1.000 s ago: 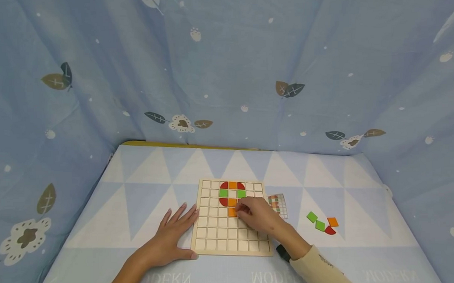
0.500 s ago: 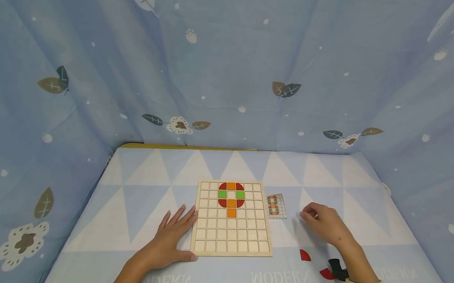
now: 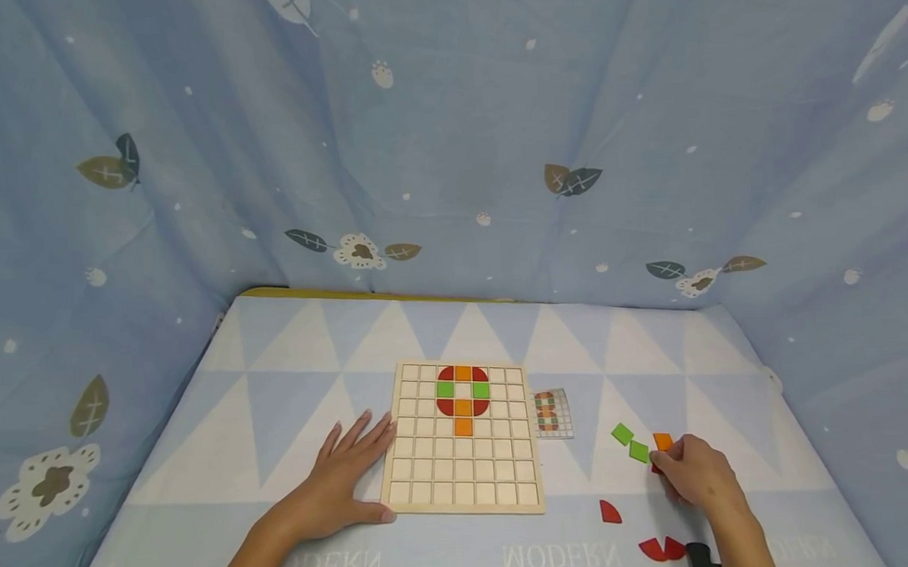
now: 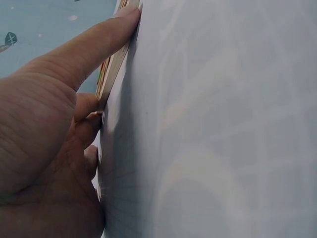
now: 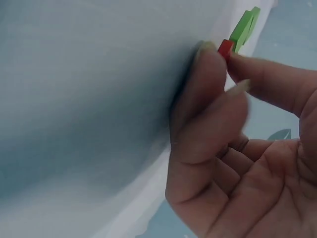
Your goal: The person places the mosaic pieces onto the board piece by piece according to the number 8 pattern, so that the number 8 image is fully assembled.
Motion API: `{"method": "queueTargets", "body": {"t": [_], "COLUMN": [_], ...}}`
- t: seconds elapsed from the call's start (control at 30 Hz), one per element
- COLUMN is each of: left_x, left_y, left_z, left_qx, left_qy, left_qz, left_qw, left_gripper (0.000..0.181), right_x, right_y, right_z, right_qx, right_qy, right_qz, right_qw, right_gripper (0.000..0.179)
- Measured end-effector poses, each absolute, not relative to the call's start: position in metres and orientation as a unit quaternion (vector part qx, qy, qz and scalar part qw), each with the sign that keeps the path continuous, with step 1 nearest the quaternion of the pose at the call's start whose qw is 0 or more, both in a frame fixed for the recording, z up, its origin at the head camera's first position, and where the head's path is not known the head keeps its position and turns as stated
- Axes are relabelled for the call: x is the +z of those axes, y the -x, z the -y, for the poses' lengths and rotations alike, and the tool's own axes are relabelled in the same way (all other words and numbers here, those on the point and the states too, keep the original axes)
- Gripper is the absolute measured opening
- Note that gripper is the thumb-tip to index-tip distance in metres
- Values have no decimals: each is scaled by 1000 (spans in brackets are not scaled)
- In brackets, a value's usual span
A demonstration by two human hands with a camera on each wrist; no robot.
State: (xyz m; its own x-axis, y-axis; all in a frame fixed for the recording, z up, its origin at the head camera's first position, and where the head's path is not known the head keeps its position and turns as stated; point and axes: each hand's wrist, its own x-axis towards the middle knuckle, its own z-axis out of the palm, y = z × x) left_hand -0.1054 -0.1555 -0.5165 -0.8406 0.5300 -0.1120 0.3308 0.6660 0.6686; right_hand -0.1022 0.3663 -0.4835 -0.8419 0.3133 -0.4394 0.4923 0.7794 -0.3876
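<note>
A wooden grid board [image 3: 462, 509] lies on the table in the head view, with red quarter-circle, orange and green tiles set in its upper cells. My left hand [image 3: 339, 486] rests at its left edge, fingers spread and thumb at the near corner. The left wrist view shows that thumb [image 4: 94, 47] along the board's side [image 4: 113, 72]. Farther right, my right hand [image 3: 703, 473] pinches a red quarter-circle tile [image 5: 226, 48] between thumb and finger, mostly covered in the head view. Beside those fingertips lie an orange tile [image 3: 662, 440] and two green tiles, the nearer one [image 3: 638, 451] almost at the fingers.
A pattern card [image 3: 554, 413] lies against the board's right side. Loose red quarter-circle tiles [image 3: 610, 512] sit nearer the front, two of them [image 3: 653, 549] close to the black wrist strap [image 3: 702, 558]. A patterned blue curtain [image 3: 449, 150] surrounds the table.
My right hand has gone from over the board out to the loose tiles on the right, and now grips a red one. The board's tiles are uncovered. My left hand stays put.
</note>
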Motion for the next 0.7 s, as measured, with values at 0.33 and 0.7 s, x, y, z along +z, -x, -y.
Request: {"method": "queueTargets", "body": {"t": [0.33,0.7], "left_x": [-518,-517], "left_y": [105,106], "left_z": [157,155], "left_qx": [336,333], "left_qy": [-241,-237], "left_qz": [-898,-899], "left_qw": [151,157], "left_gripper": [114,114], "right_x": [-487,-467], "right_y": [97,103], "right_z": [-368,-347], "right_qx": [-278,-298], "right_qy": [-191,-100], "right_qz": [-931,-946], "right_qw": [142,80], "right_gripper": [34,16]}}
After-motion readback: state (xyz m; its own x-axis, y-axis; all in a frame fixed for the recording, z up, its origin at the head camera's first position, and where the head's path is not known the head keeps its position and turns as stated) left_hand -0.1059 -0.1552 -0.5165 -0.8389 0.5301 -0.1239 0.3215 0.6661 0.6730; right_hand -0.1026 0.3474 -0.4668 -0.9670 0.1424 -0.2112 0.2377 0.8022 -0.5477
